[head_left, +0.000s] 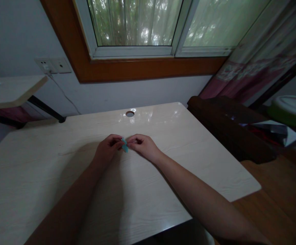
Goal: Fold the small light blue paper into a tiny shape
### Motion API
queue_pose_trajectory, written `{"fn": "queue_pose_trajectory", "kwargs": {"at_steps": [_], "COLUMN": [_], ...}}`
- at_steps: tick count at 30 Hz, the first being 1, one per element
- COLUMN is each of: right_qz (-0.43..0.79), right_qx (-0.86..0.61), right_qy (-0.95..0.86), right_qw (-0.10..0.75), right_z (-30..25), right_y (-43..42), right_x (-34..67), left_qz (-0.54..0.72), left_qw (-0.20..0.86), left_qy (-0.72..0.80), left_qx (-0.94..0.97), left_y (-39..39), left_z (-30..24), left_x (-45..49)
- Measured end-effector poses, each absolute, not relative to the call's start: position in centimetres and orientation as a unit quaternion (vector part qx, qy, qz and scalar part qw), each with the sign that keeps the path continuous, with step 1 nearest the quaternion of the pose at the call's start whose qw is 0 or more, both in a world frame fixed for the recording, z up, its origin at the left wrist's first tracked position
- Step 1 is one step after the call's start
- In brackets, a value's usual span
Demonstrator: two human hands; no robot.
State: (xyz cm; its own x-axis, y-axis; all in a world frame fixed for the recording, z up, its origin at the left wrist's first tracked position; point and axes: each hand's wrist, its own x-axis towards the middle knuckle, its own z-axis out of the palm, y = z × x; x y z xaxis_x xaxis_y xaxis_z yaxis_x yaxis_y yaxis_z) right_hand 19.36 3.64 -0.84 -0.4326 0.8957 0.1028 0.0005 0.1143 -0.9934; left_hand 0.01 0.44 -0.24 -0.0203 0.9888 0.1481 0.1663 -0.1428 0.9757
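A small turquoise piece [125,147], thin and perhaps folded paper, is pinched between my two hands above the pale wooden table [148,197]. My left hand [109,148] grips its left side with thumb and forefinger. From the right, my right hand [143,145] pinches the same piece, its fingertips close to those of the left. The fingers cover part of the piece, so its full shape is hidden.
At the table's back edge is a round cable hole [130,114]. A raised shelf [15,93] on black legs stands at the left. A dark wooden piece of furniture [214,119] borders the right side, with a green container [291,110] beyond.
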Motion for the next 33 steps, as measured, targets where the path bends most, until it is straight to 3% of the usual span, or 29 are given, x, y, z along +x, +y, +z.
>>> {"fn": "queue_pose_trajectory", "kwargs": {"at_steps": [7,16,33], "right_qz": [0.593,0.578,0.470], "right_qx": [-0.350,-0.345,-0.320], "right_qy": [-0.585,-0.611,-0.693], "right_qw": [0.428,0.415,0.444], "right_z": [-0.71,-1.03,-0.53], "right_y": [4.10,3.82,3.44], "right_x": [19.50,19.42,19.95], "left_qz": [0.535,0.474,0.476], "left_qw": [0.435,0.360,0.336], "left_qy": [0.456,0.514,0.454], "left_qx": [0.563,0.618,0.674], "left_y": [0.29,0.00,0.11], "left_z": [-0.91,-0.38,-0.37], "left_x": [0.02,-0.21,-0.39]}}
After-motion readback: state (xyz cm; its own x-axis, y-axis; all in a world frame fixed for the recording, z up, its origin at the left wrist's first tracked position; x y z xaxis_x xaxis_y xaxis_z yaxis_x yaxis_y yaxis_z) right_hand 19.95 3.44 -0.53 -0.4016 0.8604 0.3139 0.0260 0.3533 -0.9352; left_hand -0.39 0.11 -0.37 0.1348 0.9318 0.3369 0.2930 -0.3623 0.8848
